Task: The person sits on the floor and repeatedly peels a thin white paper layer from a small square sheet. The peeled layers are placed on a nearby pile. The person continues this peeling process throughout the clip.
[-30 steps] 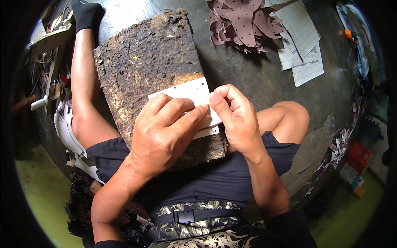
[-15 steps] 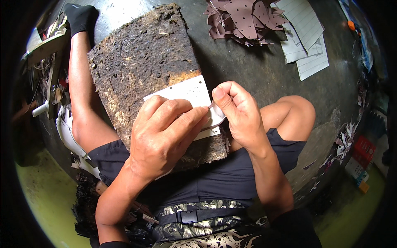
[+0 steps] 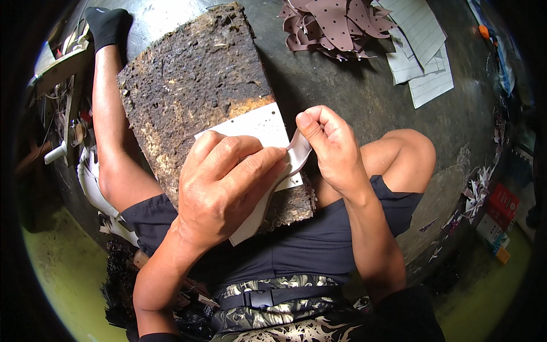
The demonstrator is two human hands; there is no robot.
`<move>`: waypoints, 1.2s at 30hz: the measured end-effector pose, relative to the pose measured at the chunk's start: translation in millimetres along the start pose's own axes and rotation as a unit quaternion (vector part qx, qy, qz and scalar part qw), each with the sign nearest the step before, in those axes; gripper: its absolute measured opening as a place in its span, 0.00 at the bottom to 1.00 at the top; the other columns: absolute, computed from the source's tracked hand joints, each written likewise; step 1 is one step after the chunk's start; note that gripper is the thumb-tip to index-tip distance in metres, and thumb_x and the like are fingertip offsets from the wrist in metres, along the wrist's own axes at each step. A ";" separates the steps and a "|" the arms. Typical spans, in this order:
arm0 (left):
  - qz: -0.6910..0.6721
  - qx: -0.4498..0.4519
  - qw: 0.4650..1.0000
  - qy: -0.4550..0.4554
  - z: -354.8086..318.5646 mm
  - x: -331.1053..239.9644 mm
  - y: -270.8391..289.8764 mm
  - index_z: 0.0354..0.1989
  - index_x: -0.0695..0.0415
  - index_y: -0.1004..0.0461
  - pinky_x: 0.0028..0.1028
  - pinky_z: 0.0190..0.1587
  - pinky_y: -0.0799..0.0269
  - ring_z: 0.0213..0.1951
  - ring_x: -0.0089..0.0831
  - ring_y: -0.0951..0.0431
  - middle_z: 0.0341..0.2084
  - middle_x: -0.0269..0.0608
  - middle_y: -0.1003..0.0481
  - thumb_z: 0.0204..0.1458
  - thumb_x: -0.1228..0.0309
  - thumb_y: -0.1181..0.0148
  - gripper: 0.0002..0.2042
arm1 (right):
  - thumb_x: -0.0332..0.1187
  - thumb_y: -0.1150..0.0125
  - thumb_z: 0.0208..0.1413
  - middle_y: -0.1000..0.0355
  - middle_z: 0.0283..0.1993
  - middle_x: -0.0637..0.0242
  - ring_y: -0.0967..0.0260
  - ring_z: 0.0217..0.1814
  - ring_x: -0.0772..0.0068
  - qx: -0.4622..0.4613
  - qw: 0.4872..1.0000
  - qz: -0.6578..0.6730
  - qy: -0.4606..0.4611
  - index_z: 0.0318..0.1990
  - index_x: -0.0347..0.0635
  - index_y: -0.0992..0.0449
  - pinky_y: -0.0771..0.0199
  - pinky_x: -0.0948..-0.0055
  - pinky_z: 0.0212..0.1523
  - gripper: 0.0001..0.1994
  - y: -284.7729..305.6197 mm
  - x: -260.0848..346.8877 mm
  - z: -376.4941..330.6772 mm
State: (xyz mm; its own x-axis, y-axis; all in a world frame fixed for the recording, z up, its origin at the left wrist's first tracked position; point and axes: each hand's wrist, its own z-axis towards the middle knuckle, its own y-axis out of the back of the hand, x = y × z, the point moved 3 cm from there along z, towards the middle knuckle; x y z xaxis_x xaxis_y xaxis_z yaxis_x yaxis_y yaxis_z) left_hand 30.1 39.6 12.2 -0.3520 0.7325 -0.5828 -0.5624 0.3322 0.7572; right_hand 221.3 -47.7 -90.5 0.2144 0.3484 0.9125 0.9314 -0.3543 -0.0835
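Floor (image 3: 364,94), brown pieces (image 3: 336,25), fingers (image 3: 257,164) over white sheet (image 3: 259,123)

My left hand (image 3: 219,182) rests its fingertips on a pale, curling piece (image 3: 299,157) over a white sheet with dark dots (image 3: 250,122), which lies on a rough, dark board (image 3: 194,74) between my legs (image 3: 111,114). My right hand (image 3: 336,157) pinches the piece's raised end between thumb and fingers. Beyond, mauve dotted cutouts (image 3: 336,25) lie heaped on the floor (image 3: 325,85) beside lined white papers (image 3: 431,88).
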 end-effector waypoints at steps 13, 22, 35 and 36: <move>-0.010 0.004 1.000 -0.002 -1.5 2.3 0.6 0.49 0.54 0.09 0.36 0.40 0.25 0.36 0.35 0.23 0.39 0.35 0.18 0.49 0.74 0.16 0.17 | 0.42 0.36 0.84 0.27 0.39 0.81 0.36 0.42 0.90 -0.008 0.998 -0.065 -0.026 0.47 0.39 0.20 0.32 0.81 0.43 0.15 9.6 -8.5 8.2; -0.015 0.007 1.000 -0.002 -1.8 3.3 0.4 0.49 0.53 0.09 0.36 0.40 0.26 0.36 0.36 0.22 0.39 0.34 0.18 0.50 0.73 0.16 0.16 | 0.44 0.32 0.80 0.29 0.30 0.71 0.36 0.33 0.81 -0.052 0.991 -0.125 0.005 0.45 0.34 0.18 0.30 0.70 0.36 0.19 15.5 -18.5 15.5; -0.022 0.004 1.000 0.002 -2.2 4.0 -0.6 0.48 0.53 0.09 0.37 0.40 0.26 0.36 0.36 0.22 0.38 0.34 0.18 0.49 0.73 0.15 0.16 | 0.45 0.34 0.81 0.25 0.29 0.60 0.31 0.30 0.69 -0.090 0.974 -0.206 0.007 0.44 0.32 0.19 0.26 0.61 0.36 0.20 19.8 -20.1 21.0; -0.023 0.002 1.000 0.002 -2.3 3.9 -0.7 0.48 0.53 0.09 0.37 0.40 0.26 0.36 0.36 0.22 0.38 0.34 0.18 0.49 0.73 0.15 0.16 | 0.45 0.34 0.81 0.24 0.29 0.59 0.30 0.30 0.68 -0.095 0.973 -0.211 0.006 0.44 0.32 0.20 0.26 0.60 0.36 0.20 20.1 -20.6 21.9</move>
State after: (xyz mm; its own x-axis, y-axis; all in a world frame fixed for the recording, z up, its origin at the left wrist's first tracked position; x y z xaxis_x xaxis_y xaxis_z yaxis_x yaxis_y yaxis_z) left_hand 27.4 40.9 8.7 -0.3292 0.7142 -0.6177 -0.5745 0.3677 0.7313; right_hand 242.0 -43.0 -119.7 -0.1803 0.4870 0.8546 0.8643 -0.3363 0.3740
